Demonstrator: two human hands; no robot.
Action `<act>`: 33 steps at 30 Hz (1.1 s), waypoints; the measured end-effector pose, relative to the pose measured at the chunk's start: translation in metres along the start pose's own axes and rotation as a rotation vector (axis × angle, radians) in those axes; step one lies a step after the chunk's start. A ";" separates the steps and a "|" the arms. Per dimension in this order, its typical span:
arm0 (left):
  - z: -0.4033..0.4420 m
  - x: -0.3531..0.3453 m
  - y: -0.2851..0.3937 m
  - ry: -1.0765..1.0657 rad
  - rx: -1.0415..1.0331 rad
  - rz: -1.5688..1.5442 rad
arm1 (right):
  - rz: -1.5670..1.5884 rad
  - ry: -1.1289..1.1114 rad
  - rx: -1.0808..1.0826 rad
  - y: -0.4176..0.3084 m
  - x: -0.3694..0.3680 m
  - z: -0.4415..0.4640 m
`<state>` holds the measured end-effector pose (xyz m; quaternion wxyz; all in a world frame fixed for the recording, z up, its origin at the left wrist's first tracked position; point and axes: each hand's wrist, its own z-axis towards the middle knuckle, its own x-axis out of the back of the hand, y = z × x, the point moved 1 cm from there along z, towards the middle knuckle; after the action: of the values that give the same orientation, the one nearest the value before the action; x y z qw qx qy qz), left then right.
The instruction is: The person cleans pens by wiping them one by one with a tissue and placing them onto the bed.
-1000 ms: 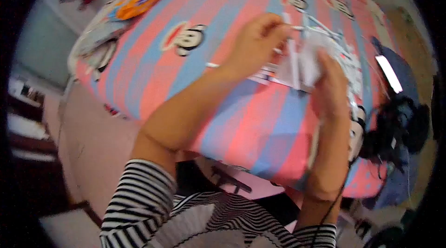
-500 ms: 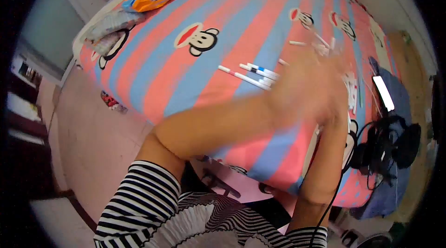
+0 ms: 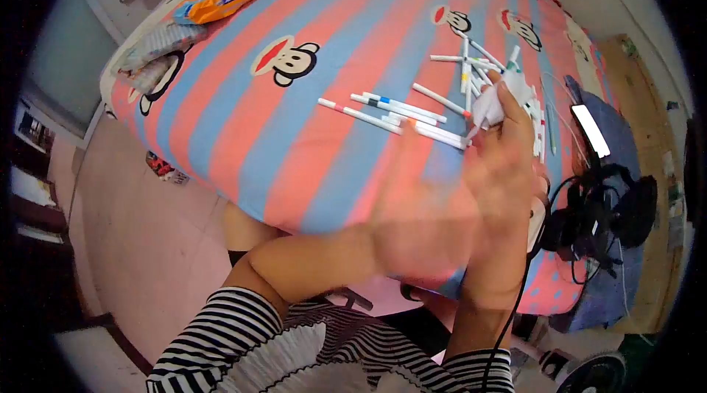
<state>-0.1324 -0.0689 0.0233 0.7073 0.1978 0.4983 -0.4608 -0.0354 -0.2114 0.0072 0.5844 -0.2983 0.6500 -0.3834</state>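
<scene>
My right hand (image 3: 507, 146) is closed around a crumpled white tissue or cloth (image 3: 489, 109) above the right part of the bed. A white marker with a green band (image 3: 513, 60) juts up beside the tissue; I cannot tell whether the hand grips it too. Smeared by motion, my left hand (image 3: 431, 220) hovers over the striped sheet just left of my right wrist, its fingers unclear. Several white markers (image 3: 409, 109) with coloured bands lie side by side left of my right hand. More markers (image 3: 465, 72) lie crisscrossed beyond it, and others are partly hidden behind it.
A pink and blue striped sheet (image 3: 346, 47) with monkey faces covers the bed. At the right edge are a lit phone (image 3: 591, 131) and a tangle of black straps and cables (image 3: 611, 220). An orange packet (image 3: 228, 1) and folded fabric (image 3: 166, 47) lie at the far left.
My left hand has pulled back from over my right hand, down and to the left. The tissue and more of the markers now show. The view has shifted slightly.
</scene>
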 end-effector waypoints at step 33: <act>0.035 0.033 0.113 0.595 -0.091 1.861 | -0.021 -0.087 0.152 0.013 -0.006 0.003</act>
<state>-0.0157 -0.0533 -0.0112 0.6408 0.5928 0.3183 0.3697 -0.0305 -0.1998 -0.0008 0.6291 -0.2762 0.5896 -0.4246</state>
